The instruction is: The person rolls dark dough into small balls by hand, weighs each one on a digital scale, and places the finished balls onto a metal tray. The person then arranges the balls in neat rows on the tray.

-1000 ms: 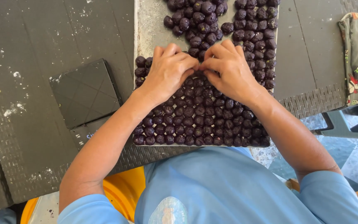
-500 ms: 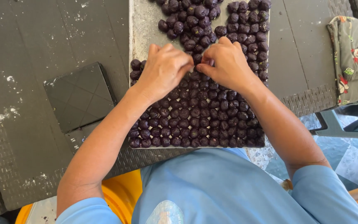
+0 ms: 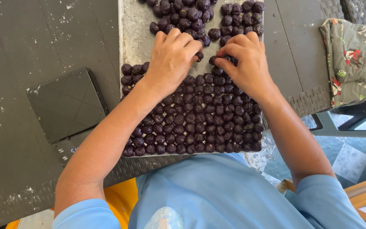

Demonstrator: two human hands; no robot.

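I am seeing small dark purple round balls point(image 3: 200, 123) lying packed in rows on a grey metal tray point(image 3: 134, 38) on the dark tabletop point(image 3: 30, 42), left hand point(image 3: 170, 59) fingers pressed together over them, right hand point(image 3: 244, 61) fingers pinching one.

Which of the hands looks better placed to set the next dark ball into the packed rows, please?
Probably the right hand: its fingertips already pinch a dark ball just above the packed rows. The left hand lies flat over the balls, its fingertips by another one.

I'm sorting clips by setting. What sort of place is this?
Probably a small home or workshop food-making spot: a metal tray of dark rolled balls set in rows, a small black scale, and a flour-dusted dark table.
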